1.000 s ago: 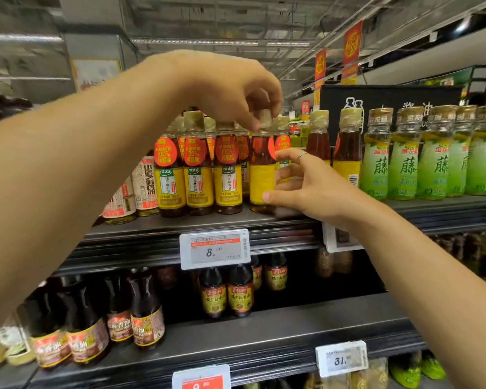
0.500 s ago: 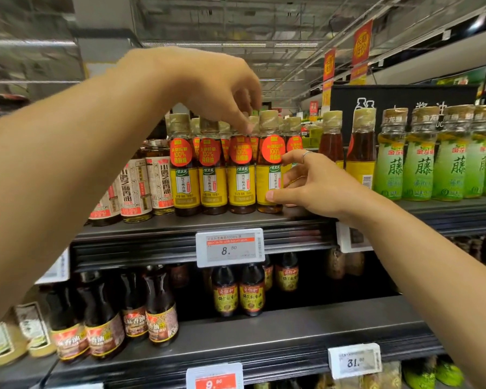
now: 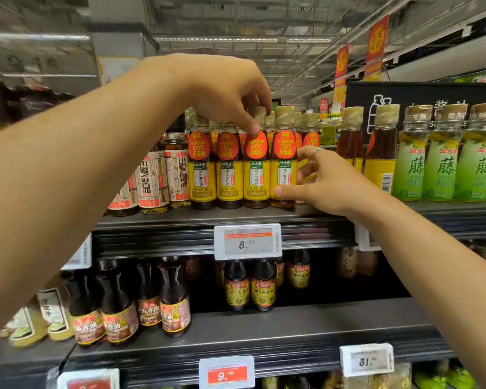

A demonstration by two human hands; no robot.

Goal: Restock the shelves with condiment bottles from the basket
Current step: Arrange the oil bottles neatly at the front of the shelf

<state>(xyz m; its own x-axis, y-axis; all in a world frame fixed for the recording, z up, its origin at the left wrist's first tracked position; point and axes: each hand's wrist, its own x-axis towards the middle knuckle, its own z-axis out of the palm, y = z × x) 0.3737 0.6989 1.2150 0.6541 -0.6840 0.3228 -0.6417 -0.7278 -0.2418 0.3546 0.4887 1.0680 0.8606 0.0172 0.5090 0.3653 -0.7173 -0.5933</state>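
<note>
Several yellow-label sesame oil bottles with red round stickers stand in a row at the front of the upper shelf (image 3: pixel 180 220). My left hand (image 3: pixel 227 94) reaches down from above and pinches the neck and cap of the third bottle (image 3: pixel 256 175). Around the fourth bottle (image 3: pixel 284 153), at the right end of the row, curls my right hand (image 3: pixel 323 183), thumb on the label's lower front and fingers behind it. Both bottles stand upright on the shelf. The basket is out of view.
White-label bottles (image 3: pixel 155 181) stand left of the row; amber bottles (image 3: pixel 379 153) and green ones (image 3: pixel 443 167) stand to the right. A price tag (image 3: pixel 247 242) hangs on the shelf edge. Dark bottles (image 3: pixel 174 301) fill the lower shelf (image 3: pixel 292 332).
The fourth bottle has turned so its label faces front. My left hand moved from that bottle's cap to the cap of the third one. My right hand stays on the fourth bottle.
</note>
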